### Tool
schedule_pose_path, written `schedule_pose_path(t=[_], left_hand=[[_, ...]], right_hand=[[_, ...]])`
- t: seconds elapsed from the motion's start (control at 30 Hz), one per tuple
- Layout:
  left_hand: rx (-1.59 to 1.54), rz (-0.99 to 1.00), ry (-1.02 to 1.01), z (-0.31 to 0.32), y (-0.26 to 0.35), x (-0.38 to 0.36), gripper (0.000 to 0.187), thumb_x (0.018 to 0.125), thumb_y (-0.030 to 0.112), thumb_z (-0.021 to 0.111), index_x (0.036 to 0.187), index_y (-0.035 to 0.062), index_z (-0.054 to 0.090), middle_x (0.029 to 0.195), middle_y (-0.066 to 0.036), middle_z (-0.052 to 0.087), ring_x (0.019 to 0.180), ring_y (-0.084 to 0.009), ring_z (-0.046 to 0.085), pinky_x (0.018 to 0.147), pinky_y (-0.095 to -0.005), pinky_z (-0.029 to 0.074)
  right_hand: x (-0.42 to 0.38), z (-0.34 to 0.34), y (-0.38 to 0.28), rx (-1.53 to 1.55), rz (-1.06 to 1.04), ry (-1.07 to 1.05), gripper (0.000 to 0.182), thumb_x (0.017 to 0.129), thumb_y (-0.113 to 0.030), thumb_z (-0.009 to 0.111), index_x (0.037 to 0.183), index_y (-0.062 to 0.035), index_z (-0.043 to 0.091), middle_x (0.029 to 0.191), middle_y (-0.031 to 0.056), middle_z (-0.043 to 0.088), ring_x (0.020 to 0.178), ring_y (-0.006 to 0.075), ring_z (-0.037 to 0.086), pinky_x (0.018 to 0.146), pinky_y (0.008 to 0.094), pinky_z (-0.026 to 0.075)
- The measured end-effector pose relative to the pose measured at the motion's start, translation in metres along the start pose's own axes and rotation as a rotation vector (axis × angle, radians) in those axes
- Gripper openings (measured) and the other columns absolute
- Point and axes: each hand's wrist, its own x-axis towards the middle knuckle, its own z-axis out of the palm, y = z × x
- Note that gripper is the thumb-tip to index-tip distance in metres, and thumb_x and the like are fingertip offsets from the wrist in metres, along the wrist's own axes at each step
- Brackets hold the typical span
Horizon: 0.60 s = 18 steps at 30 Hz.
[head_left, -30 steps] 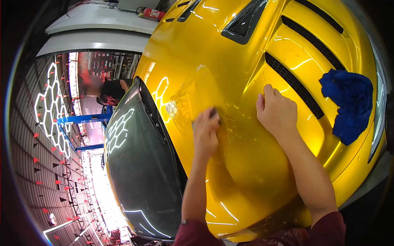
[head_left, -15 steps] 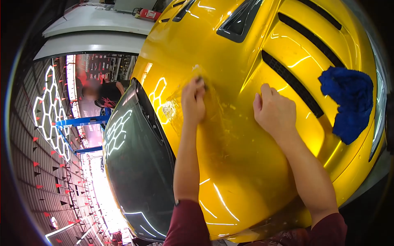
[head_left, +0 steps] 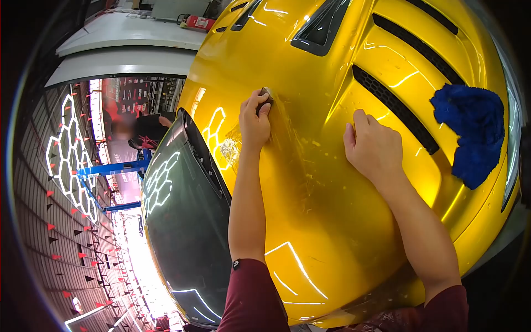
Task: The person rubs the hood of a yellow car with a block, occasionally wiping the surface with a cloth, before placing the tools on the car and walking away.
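Observation:
My left hand is closed around a small dark block and presses its pale edge near the hood surface. Beneath and beside it, a streaky, wet-looking smear with flakes runs along the yellow hood. Between the left wrist and the windshield sits a crumpled, shiny patch of residue. My right hand rests on the hood as a loose fist, back facing up; nothing shows in its fingers. A blue cloth lies to its right, over the end of a black vent.
Black slatted vents and a dark scoop opening break the hood surface. The dark windshield lies left. Beyond it are a blue lift arm and another person. A red extinguisher lies on a white surface.
My left hand has shifted slightly up and left with the block, which now shows more sharply. My right hand stays almost in place. The view has moved slightly.

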Motion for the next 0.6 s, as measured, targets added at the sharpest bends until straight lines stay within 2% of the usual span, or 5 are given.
schedule_pose_path(t=[0.13, 0.2, 0.33, 0.43, 0.6], left_hand=[[0.043, -0.094, -0.029, -0.016, 0.031, -0.061, 0.028, 0.094, -0.001, 0.063, 0.12, 0.0012, 0.069, 0.126, -0.02, 0.069, 0.118, -0.0371, 0.063, 0.105, -0.0434, 0.048], [0.14, 0.023, -0.045, -0.023, 0.046, -0.09, 0.031, 0.093, -0.001, 0.063, 0.124, -0.0003, 0.067, 0.125, -0.02, 0.069, 0.117, -0.0362, 0.063, 0.105, -0.0425, 0.047], [0.005, -0.117, -0.054, -0.002, 0.022, -0.018, 0.027, 0.092, -0.004, 0.063, 0.118, 0.0022, 0.068, 0.125, -0.018, 0.069, 0.116, -0.0349, 0.064, 0.102, -0.0416, 0.05], [0.006, 0.072, 0.005, 0.004, 0.021, -0.01, 0.027, 0.092, -0.005, 0.063, 0.117, 0.0029, 0.068, 0.128, -0.017, 0.069, 0.116, -0.0365, 0.064, 0.103, -0.0425, 0.049], [0.014, 0.051, -0.036, -0.002, 0.039, -0.047, 0.024, 0.09, -0.005, 0.065, 0.112, 0.0028, 0.069, 0.132, -0.018, 0.067, 0.119, -0.039, 0.062, 0.105, -0.0455, 0.048]], right_hand=[[0.001, 0.0, -0.001, 0.008, -0.005, 0.019, 0.018, 0.096, -0.021, 0.062, 0.092, -0.0043, 0.057, 0.074, 0.0145, 0.067, 0.056, 0.0353, 0.067, 0.052, 0.0463, 0.055], [0.002, -0.003, -0.003, 0.002, 0.01, 0.002, 0.017, 0.096, -0.021, 0.062, 0.093, -0.0043, 0.057, 0.074, 0.0143, 0.067, 0.057, 0.0355, 0.067, 0.052, 0.0467, 0.055], [0.001, -0.002, -0.003, -0.019, -0.001, 0.024, 0.017, 0.096, -0.021, 0.063, 0.092, -0.0047, 0.057, 0.074, 0.0139, 0.066, 0.058, 0.0349, 0.068, 0.053, 0.0461, 0.055], [0.001, -0.003, -0.001, -0.009, -0.005, 0.0, 0.017, 0.096, -0.02, 0.062, 0.092, -0.0048, 0.057, 0.073, 0.0137, 0.066, 0.058, 0.0348, 0.068, 0.053, 0.0457, 0.055], [0.004, 0.002, 0.001, 0.0, 0.009, 0.042, 0.019, 0.095, -0.023, 0.064, 0.092, -0.0058, 0.056, 0.075, 0.0129, 0.066, 0.055, 0.0355, 0.065, 0.051, 0.0469, 0.053]])
